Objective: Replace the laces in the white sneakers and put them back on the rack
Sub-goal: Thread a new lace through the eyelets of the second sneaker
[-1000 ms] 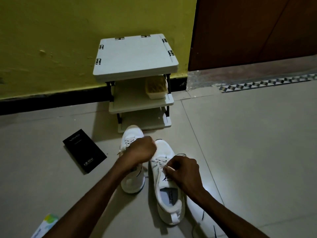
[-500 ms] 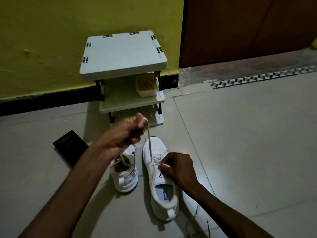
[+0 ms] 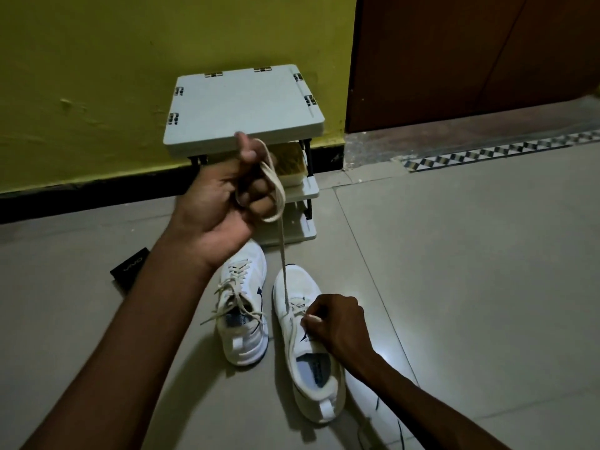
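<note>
Pale tiled floor [image 3: 470,287] under a yellow-green wall [image 3: 113,60] and a brown door [image 3: 470,60], one checkered strip [image 3: 503,153] along the threshold. At the foot of the wall, one small grey rack [image 3: 243,105] of three shelves.

Footwear on the floor in front of the rack, two in number, side by side, toes toward it: laced sneaker [image 3: 242,323] on the left, lace ends loose over its opening; second sneaker [image 3: 308,362] on the right, partly unlaced. One cream lace [image 3: 283,254] stretched upward from the second sneaker's eyelets.

Two hands. Left hand [image 3: 227,196] raised in front of the rack, fingers curled round loops of the lace, thumb up. Right hand [image 3: 334,323] low on the second sneaker, fingertips pinching the lace at the eyelets.

One yellowish block [image 3: 292,160] on the middle shelf, half hidden behind the left hand. One black box [image 3: 130,271] flat on the floor at the left, partly covered by the left forearm. One thin dark cord [image 3: 401,430] near the floor's bottom edge, beside the right forearm.
</note>
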{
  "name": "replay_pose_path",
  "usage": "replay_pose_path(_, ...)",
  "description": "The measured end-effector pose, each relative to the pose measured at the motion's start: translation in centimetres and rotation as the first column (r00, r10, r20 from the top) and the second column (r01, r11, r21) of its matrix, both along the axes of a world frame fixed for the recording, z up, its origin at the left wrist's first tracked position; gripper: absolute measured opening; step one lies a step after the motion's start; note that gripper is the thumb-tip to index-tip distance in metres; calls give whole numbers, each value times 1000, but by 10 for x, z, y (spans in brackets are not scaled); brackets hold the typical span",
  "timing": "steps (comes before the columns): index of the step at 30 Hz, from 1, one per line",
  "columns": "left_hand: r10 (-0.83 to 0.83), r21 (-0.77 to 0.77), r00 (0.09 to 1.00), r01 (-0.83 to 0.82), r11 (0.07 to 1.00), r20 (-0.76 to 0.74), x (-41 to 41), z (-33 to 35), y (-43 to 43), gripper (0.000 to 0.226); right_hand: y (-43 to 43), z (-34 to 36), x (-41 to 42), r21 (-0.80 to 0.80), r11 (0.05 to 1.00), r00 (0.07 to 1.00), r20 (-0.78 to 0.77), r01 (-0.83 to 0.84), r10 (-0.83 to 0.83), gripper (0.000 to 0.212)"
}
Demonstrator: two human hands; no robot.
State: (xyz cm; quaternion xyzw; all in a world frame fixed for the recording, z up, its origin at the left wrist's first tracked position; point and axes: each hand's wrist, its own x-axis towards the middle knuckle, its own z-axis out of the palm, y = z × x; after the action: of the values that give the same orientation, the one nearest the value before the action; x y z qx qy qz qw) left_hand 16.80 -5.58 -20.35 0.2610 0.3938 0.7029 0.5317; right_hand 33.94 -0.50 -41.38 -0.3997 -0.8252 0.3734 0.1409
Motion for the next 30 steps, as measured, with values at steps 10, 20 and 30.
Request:
replay_pose_path(10, -263, -493, 514, -383, 781, -816, 19, -78, 3, 47, 18, 20, -1, -192, 981, 997, -77, 10, -25, 15)
replay_pose_path(20, -66, -657, 969, -110, 746, -237, 28, -119, 8, 72, 20, 63, -3, -426, 904, 952, -259, 36, -160, 8)
replay_pose_path(30, -152, -640, 948, -66, 765, -280, 37, -126, 16, 81, 18, 74, -19, -141, 987, 948, -317, -82, 34, 6)
